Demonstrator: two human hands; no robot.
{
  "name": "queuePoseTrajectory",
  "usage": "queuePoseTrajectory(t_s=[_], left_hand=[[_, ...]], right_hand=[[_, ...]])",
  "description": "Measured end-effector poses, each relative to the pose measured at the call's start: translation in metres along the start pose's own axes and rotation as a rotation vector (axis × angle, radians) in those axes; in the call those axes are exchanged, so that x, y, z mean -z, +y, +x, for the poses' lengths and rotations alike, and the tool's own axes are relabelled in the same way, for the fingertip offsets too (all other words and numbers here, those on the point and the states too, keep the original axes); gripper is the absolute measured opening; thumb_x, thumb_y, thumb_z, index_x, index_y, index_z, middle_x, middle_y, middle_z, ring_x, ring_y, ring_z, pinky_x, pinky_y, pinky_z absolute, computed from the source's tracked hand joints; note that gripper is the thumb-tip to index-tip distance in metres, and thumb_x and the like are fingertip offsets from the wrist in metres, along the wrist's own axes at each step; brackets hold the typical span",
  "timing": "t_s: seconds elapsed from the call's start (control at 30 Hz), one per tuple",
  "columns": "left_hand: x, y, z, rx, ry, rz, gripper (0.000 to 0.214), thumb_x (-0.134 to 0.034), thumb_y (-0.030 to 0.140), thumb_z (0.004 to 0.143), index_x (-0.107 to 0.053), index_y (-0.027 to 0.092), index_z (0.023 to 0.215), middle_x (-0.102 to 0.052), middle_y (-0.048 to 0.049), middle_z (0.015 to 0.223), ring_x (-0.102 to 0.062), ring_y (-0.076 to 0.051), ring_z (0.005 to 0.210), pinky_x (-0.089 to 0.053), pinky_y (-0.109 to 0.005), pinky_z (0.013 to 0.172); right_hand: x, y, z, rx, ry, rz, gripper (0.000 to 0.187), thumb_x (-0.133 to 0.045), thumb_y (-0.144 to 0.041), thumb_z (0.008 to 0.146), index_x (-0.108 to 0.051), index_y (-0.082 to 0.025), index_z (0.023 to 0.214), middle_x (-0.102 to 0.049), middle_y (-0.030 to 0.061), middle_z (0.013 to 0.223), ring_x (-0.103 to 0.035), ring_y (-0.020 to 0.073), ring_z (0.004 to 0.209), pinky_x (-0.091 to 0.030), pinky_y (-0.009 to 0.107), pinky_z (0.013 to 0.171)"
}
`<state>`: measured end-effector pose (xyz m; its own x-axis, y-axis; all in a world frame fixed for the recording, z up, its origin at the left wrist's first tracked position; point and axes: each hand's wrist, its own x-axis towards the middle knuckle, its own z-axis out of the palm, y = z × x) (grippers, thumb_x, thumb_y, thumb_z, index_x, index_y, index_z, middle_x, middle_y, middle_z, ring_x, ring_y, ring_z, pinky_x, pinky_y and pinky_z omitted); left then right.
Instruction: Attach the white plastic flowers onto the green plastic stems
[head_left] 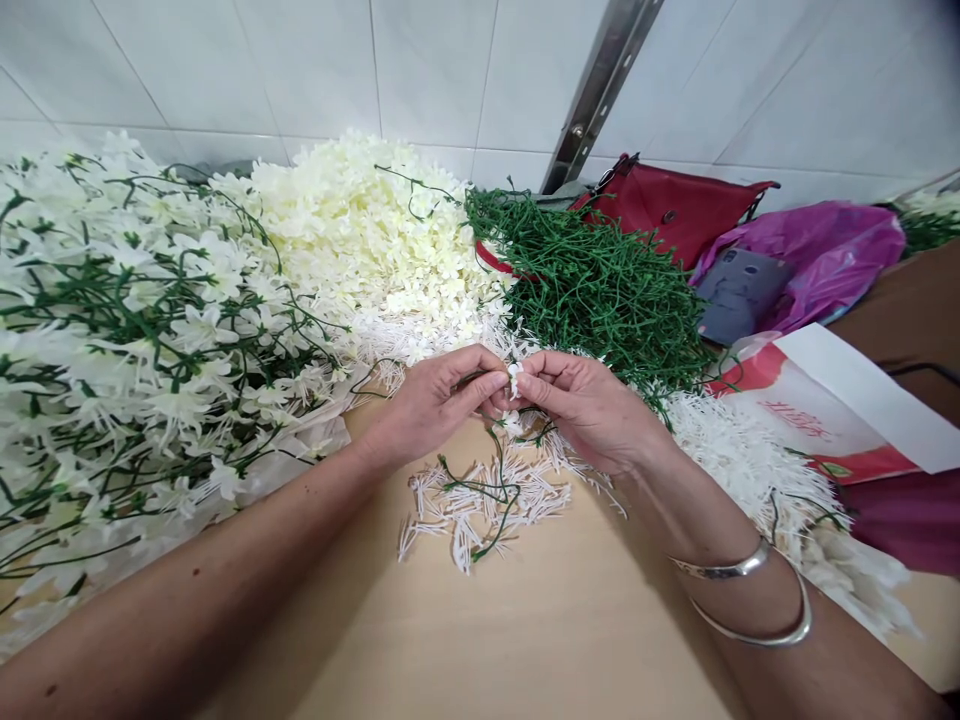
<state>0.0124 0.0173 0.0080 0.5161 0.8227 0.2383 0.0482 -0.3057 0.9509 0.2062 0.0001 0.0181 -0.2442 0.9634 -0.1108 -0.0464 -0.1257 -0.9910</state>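
My left hand (457, 395) and my right hand (577, 400) meet over the middle of the table, fingertips pinched together. Between them shows a small white artificial flower piece (514, 375), gripped from both sides. A green plastic stem (499, 470) hangs below the fingers, and whether it joins the flower is hidden. Under my hands lies a loose scatter of white stamen pieces (525, 490) with green stems across it. Just beyond my hands rises a heap of cream-white petals (375, 230). Behind my right hand is a tangled pile of green stems (600, 280).
White flowers on green stems (150, 350) fill the left side. At the right are white stamens (750, 460), a red and white packet (832, 420), a phone (742, 290), a purple plastic bag (832, 250) and a red bag (675, 205). A tiled wall (435, 70) stands behind.
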Motion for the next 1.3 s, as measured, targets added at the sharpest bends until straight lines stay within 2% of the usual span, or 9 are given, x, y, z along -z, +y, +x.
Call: queuePoseTrajectory(t_s=[0.3,0.47,0.7,0.83,0.93,1.07,1.3], left_hand=[[-0.002,-0.004,0.000,0.043,0.015,-0.011,0.017,-0.055,0.030,0.098,-0.060,0.018,0.085,-0.070,-0.0001,0.073,-0.068,-0.010,0.068,-0.059,-0.024,0.073],[-0.005,0.003,0.001,0.029,-0.010,-0.028,0.020,-0.051,0.030,0.100,-0.058,0.018,0.084,-0.068,-0.0015,0.076,-0.066,-0.010,0.070,-0.058,-0.025,0.073],[-0.002,0.003,0.001,0.015,0.009,0.034,0.022,-0.047,0.031,0.102,-0.056,0.019,0.086,-0.065,-0.0021,0.078,-0.064,-0.012,0.070,-0.056,-0.027,0.071],[-0.001,-0.001,-0.001,0.006,0.054,0.045,0.021,-0.048,0.030,0.101,-0.055,0.019,0.085,-0.065,-0.0018,0.079,-0.062,-0.012,0.071,-0.053,-0.027,0.072],[-0.002,-0.002,-0.001,-0.007,0.035,0.021,0.021,-0.049,0.030,0.101,-0.055,0.018,0.084,-0.064,-0.0015,0.078,-0.061,-0.012,0.072,-0.052,-0.027,0.072],[-0.004,-0.002,-0.001,-0.014,0.024,0.000,0.021,-0.049,0.029,0.101,-0.056,0.018,0.084,-0.065,-0.0013,0.078,-0.061,-0.011,0.072,-0.052,-0.026,0.073],[-0.007,-0.002,-0.001,0.000,0.042,-0.108,0.019,-0.050,0.025,0.100,-0.056,0.018,0.084,-0.064,-0.0008,0.078,-0.063,-0.011,0.072,-0.054,-0.025,0.073]], right_hand=[[-0.008,0.005,0.003,0.047,0.062,0.007,0.043,-0.091,-0.055,0.065,-0.064,-0.022,0.069,-0.068,-0.0016,0.066,-0.061,0.0141,0.064,-0.049,0.031,0.066],[-0.006,-0.002,0.002,0.047,-0.004,0.060,0.043,-0.091,-0.055,0.064,-0.064,-0.022,0.069,-0.068,-0.0018,0.065,-0.062,0.0141,0.064,-0.048,0.029,0.063],[0.001,-0.005,0.001,0.017,0.000,0.100,0.037,-0.090,-0.052,0.069,-0.072,-0.023,0.082,-0.070,-0.0013,0.076,-0.064,0.0137,0.071,-0.053,0.030,0.073],[0.002,-0.001,0.002,0.028,-0.038,0.120,0.036,-0.093,-0.048,0.066,-0.073,-0.024,0.084,-0.072,-0.0009,0.080,-0.066,0.0146,0.073,-0.053,0.032,0.077],[0.002,0.001,0.002,0.026,-0.004,0.110,0.033,-0.093,-0.045,0.067,-0.071,-0.023,0.077,-0.069,-0.0020,0.073,-0.063,0.0133,0.070,-0.050,0.029,0.072],[0.002,0.004,0.003,0.026,0.048,0.053,0.038,-0.093,-0.051,0.064,-0.070,-0.022,0.073,-0.067,-0.0013,0.072,-0.061,0.0143,0.071,-0.047,0.030,0.071],[-0.004,0.011,0.006,0.133,0.154,0.043,0.040,-0.095,-0.052,0.060,-0.071,-0.022,0.073,-0.065,-0.0031,0.068,-0.055,0.0119,0.065,-0.041,0.028,0.064]])
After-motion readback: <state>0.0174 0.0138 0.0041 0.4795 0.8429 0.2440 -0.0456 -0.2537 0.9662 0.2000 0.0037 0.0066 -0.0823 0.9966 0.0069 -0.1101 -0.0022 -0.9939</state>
